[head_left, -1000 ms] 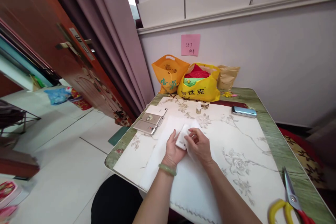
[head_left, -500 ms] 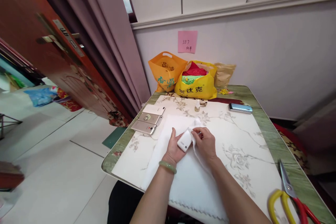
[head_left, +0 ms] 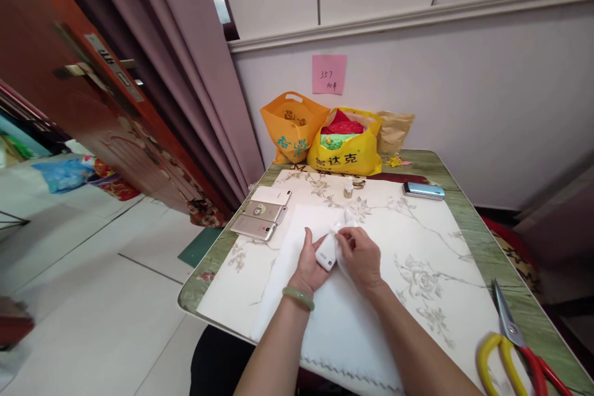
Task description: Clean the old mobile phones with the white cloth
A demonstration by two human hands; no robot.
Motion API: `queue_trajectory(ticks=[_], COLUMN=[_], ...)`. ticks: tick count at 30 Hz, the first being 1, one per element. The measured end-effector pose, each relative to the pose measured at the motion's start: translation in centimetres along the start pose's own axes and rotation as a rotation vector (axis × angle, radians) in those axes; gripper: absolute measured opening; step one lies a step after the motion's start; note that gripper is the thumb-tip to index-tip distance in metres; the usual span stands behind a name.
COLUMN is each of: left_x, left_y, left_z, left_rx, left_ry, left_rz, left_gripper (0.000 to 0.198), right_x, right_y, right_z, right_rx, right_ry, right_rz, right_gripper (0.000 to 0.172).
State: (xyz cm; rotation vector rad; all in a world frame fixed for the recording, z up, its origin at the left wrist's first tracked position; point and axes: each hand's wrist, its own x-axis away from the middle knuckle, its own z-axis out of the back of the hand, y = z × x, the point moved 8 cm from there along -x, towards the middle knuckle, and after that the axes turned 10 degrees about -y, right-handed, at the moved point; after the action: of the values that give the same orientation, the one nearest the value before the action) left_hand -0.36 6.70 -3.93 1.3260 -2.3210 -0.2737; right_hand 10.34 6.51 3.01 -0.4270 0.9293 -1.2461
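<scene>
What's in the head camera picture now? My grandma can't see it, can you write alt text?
A person's left hand holds a small white device while the right hand pinches white cloth at its far end. Three phones lie on the table to the left, scissors with yellow and red handles to the right, and bags stand behind.

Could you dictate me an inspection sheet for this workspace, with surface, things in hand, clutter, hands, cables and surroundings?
Surface: green table, largely covered by a floral mat and white sheet.
Things in hand: white device; bunched white cloth, its link to the sheet unclear.
Clutter: three phones at left; small bottle, blue case; scissors near right; orange bag, yellow bag, brown bag at back.
Hands: left hand holds the device, thumb spread; right hand pinches the cloth.
Cables: nothing seen.
Surroundings: pink note on wall; curtain, door at left.
</scene>
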Motion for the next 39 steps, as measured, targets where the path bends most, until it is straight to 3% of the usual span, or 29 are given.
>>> queue_trajectory(ticks=[2,4,8,12,15,18,24,29,36,39], left_x=[0.1,0.1,0.3,0.5,0.8,1.2,1.7,1.3,0.9,0.7], left_y=[0.0,0.1,0.2,0.2,0.2,0.2,-0.3,-0.1,-0.2,-0.2], left_z=[0.4,0.5,0.2,-1.2,-2.0,-2.6,-3.5,-3.3,-1.9,-1.0], left_rx=[0.054,0.084,-0.017,-0.108,-0.158,-0.224,-0.404,-0.429,-0.395,-0.327], left_ry=[0.04,0.048,0.037,-0.108,-0.185,-0.211,-0.238,-0.187,-0.117,-0.074], left_rz=[-0.017,-0.037,-0.06,-0.038,-0.027,-0.043,0.006,-0.052,-0.094,-0.11], left_gripper=[0.053,0.05,0.041,0.049,0.058,0.054,0.051,0.054,0.043,0.04], right_x=[0.3,0.6,-0.4,-0.6,-0.6,-0.9,-1.1,-1.2,-0.7,-0.5], right_y=[-1.7,-2.3,1.5,6.1,7.1,6.2,2.8,1.2,-0.2,-1.0], right_z=[-1.7,-2.6,-0.4,1.6,1.5,1.2,2.8,3.2,2.7,2.2], right_rx=[-0.071,-0.113,-0.112,-0.357,-0.636,-0.756,-0.453,-0.275,-0.07,-0.02], right_ry=[-0.185,-0.279,-0.051,0.143,0.188,0.181,0.165,0.125,0.122,0.05], right_rz=[0.168,0.237,-0.04,-0.329,-0.365,-0.297,-0.071,0.039,0.163,0.218], right_gripper=[0.014,0.013,0.017,0.029,0.038,0.039,0.026,0.023,0.023,0.022])
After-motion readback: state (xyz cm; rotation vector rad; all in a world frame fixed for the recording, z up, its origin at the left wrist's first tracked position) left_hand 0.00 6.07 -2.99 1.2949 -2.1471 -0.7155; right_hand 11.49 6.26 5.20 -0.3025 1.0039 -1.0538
